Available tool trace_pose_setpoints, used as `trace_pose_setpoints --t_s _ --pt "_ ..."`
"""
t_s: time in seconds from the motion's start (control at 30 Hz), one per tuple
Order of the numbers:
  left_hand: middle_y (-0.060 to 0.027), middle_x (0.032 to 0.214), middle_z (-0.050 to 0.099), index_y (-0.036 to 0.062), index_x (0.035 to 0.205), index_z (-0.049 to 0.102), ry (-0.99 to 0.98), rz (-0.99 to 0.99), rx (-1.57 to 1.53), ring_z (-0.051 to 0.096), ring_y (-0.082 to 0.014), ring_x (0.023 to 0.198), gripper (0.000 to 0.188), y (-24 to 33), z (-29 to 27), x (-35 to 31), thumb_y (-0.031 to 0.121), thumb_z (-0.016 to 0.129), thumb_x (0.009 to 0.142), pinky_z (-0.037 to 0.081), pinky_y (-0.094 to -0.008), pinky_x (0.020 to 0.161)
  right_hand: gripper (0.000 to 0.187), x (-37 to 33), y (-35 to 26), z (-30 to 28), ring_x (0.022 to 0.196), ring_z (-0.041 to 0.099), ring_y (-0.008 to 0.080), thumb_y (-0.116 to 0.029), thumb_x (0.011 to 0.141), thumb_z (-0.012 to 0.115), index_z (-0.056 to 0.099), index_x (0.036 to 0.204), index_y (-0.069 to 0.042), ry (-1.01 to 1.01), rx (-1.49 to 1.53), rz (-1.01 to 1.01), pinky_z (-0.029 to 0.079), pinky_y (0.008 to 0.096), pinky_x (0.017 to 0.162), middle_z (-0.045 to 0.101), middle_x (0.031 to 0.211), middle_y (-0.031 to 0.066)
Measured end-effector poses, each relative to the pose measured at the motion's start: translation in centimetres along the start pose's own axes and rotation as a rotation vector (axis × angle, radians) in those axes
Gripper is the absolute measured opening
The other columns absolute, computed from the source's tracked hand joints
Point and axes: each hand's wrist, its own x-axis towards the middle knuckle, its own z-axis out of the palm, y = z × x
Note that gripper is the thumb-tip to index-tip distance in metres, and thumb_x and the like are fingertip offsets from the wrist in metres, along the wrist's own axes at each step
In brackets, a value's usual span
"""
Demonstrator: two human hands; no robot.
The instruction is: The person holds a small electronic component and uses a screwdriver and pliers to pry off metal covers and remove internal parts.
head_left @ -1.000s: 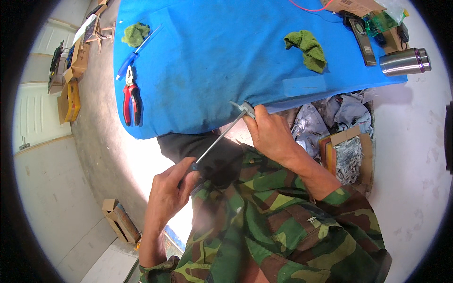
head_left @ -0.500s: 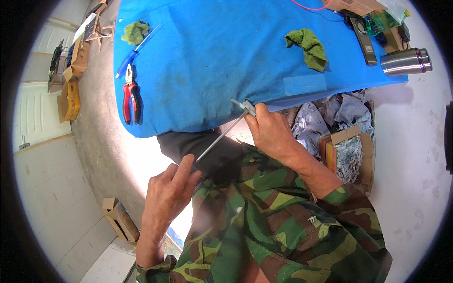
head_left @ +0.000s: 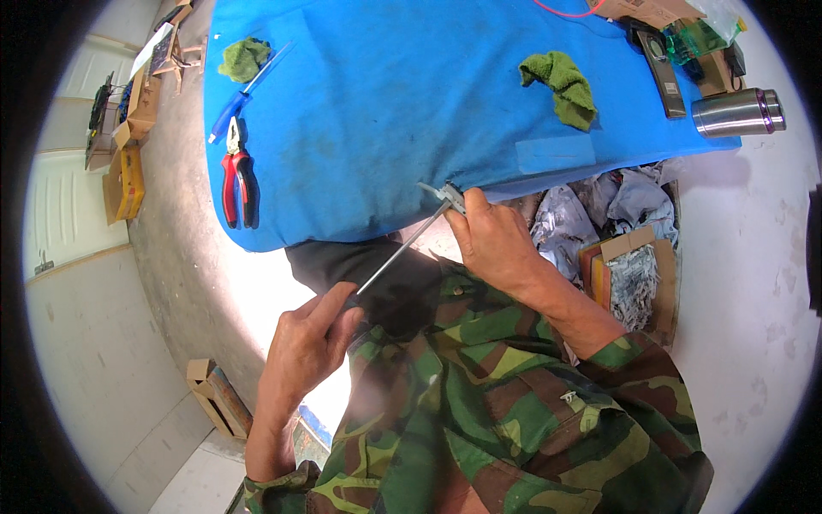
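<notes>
My left hand is closed round the hidden handle of a screwdriver. The screwdriver's long metal shaft slants up and right over my lap, and its far end meets a small grey metal part. That part is pinched by my right hand at the front edge of the blue-covered table; the fingers hide some of it. At the table's left lie red-and-black pliers and, just beyond them, a second screwdriver with a blue handle.
Green cloths lie at the far left and right of the table. A steel flask lies on its side at the right edge, near a dark flat case. Under the table stands an open carton beside crumpled grey wrapping.
My left hand has turned slightly at the wrist, its fingertips shifting a little to the right and down. The right hand and the metal part stay almost still.
</notes>
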Motion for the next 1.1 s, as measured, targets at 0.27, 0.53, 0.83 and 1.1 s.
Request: trace_pose_setpoints --t_s 0.27,0.53,0.83,1.1 --pt "-0.0124 0.072 0.067 0.0001 0.119 0.072 0.019 -0.014 -0.131 0.061 -0.0177 0.057 0.024 -0.8 0.7 0.0 0.017 0.07 0.102 0.047 -0.0338 0.055 0.026 0.0 0.0 -0.1 0.062 0.065 0.0506 -0.017 0.101 0.067 0.053 0.095 0.005 0.015 -0.004 -0.018 0.051 0.0569 0.057 0.062 0.063 0.0266" --pt "-0.0146 0.079 0.069 0.0077 0.127 0.068 0.07 0.028 0.163 0.068 -0.0299 0.062 0.03 0.9 0.0 -0.5 0.016 0.074 0.098 0.051 -0.0417 0.056 0.025 0.0 0.1 -0.1 0.064 0.065 0.051 -0.016 0.101 0.066 0.053 0.096 0.004 0.008 0.013 0.018 0.049 0.0576 0.059 0.062 0.064 0.0275" --pt "-0.0123 0.074 0.065 0.0087 0.126 0.066 0.033 0.058 0.33 0.067 -0.0295 0.058 0.032 2.2 -0.7 -0.4 0.018 0.076 0.096 0.051 -0.0418 0.052 0.024 0.1 0.2 -0.1 0.062 0.065 0.049 -0.015 0.101 0.066 0.053 0.096 0.004 -0.011 -0.003 0.022 0.049 0.0562 0.057 0.063 0.064 0.026" --pt "-0.01 0.072 0.064 0.011 0.127 0.067 -0.005 0.019 0.217 0.066 -0.0286 0.057 0.033 1.8 -1.1 0.1 0.016 0.077 0.095 0.05 -0.0427 0.051 0.023 0.0 0.0 -0.2 0.063 0.066 0.0504 -0.015 0.101 0.066 0.052 0.099 0.004 -0.03 0.007 0.028 0.051 0.0577 0.058 0.063 0.063 0.0268"
